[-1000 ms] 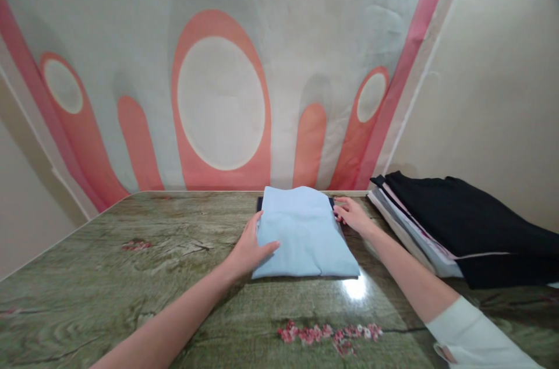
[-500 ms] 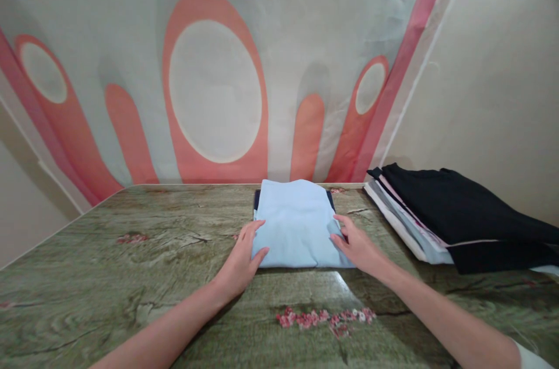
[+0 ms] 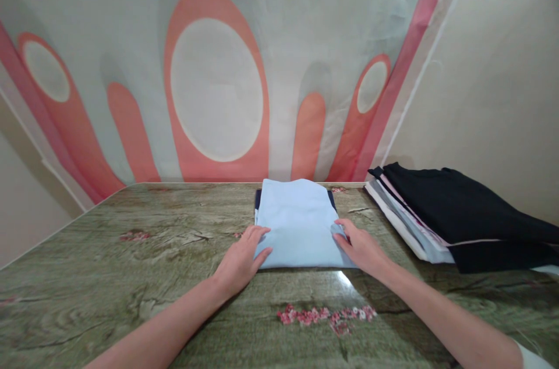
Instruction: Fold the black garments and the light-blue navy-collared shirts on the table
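A light blue folded garment (image 3: 299, 212), its kind not clear, lies flat near the far edge of the table. Dark navy cloth (image 3: 257, 199) peeks out beneath it at both far sides. My left hand (image 3: 242, 255) rests at the garment's near left side, thumb and fingers spread, fingertips on the fabric. At the near right side, my right hand (image 3: 361, 247) has thumb and forefinger around a small raised bit of the garment's edge. The remaining fingers of that hand are mostly hidden.
To the right lies a stack of folded clothes, a black garment (image 3: 458, 203) on top and white, grey and pink ones (image 3: 413, 229) below. The wood-patterned table (image 3: 174, 270) has printed pink flowers. A wall with pink shapes (image 3: 222, 168) rises behind it.
The creases along the garment's near edge look smoother, and the raised bit at its right side appears smaller. Both hands have shifted only slightly; the view has moved a little.
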### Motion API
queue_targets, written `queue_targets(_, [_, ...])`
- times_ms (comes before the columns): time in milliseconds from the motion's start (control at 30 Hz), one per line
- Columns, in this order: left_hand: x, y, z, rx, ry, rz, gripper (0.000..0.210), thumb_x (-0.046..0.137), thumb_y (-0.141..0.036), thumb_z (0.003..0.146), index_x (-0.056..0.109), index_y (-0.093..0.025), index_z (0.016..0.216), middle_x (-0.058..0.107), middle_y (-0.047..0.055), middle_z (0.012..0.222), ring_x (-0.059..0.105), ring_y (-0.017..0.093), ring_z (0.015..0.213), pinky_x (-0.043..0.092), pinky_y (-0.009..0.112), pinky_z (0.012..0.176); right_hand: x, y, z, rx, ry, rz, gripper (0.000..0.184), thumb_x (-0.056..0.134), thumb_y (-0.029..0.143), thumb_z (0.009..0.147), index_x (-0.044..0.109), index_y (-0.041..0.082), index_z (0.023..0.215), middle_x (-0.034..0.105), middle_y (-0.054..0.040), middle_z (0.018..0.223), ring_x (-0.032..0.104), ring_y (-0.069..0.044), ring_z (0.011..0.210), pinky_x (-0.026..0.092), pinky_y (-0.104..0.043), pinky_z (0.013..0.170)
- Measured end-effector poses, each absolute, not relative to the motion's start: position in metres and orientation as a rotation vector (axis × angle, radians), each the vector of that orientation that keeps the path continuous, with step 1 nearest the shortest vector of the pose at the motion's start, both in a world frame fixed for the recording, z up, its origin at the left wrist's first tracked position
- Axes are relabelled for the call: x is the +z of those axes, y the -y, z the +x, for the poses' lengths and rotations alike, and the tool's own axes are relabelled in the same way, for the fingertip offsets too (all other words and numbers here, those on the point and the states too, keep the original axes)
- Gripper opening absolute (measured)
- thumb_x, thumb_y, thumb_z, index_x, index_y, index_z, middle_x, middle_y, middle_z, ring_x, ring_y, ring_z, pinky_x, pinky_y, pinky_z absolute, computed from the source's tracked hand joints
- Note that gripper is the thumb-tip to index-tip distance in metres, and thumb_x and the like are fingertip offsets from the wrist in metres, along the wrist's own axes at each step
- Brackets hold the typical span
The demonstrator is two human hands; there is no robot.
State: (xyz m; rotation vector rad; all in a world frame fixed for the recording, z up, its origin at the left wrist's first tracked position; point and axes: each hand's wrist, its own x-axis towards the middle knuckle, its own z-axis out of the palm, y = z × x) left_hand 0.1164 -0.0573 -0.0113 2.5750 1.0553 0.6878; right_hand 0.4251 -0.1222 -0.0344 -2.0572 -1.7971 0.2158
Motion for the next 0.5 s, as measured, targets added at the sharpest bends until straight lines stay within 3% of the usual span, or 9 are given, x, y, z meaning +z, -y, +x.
queue_targets(267, [-0.0089,0.0584,0.1165,0.688,-1.022,2.554,0.031,0.049,-0.031,0.084,0.05,-0.024,0.114,0.05,0.005,0.114,0.051,0.021,0.103,0.041,0.035,0.09,-0.0341,0.1221,0.425,0.22,1.78,-2.056,0.036,0.042,0.035,0.084,0.046,0.021,0.117,0.063,-0.0022,0.068,0.059,-0.02,0.063,0.032,-0.026,0.057])
queue_targets(500, [-0.0044,0.0628,0.1189,0.612,-0.853,2.55,0.041,0.061,-0.04,0.077,0.051,-0.024,0.113,0.049,0.006,0.116,0.05,0.022,0.105,0.041,0.033,0.089,-0.0395,0.1219,0.428,0.199,1.794,-2.084,0.035,0.04,0.035,0.085,0.046,0.023,0.118,0.064,-0.0029,0.07,0.06,-0.021,0.065,0.034,-0.027,0.058])
